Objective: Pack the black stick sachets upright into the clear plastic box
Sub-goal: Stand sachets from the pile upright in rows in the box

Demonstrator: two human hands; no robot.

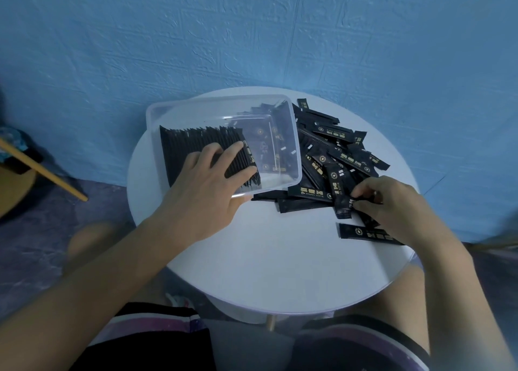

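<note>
On a round white table [280,258] against a blue wall [252,34], we see a clear plastic box [218,100] at left, its right edge overlapping the pile. A row of black stick sachets [190,140] stands upright in its left half. The left hand [207,191] rests on them, fingers straight and spread. Further right lies a loose pile of sachets [336,146], with gold print reading "BLACK COFFEE". At its near edge the right hand [392,205], well apart from the left, pinches one sachet [340,199].
</note>
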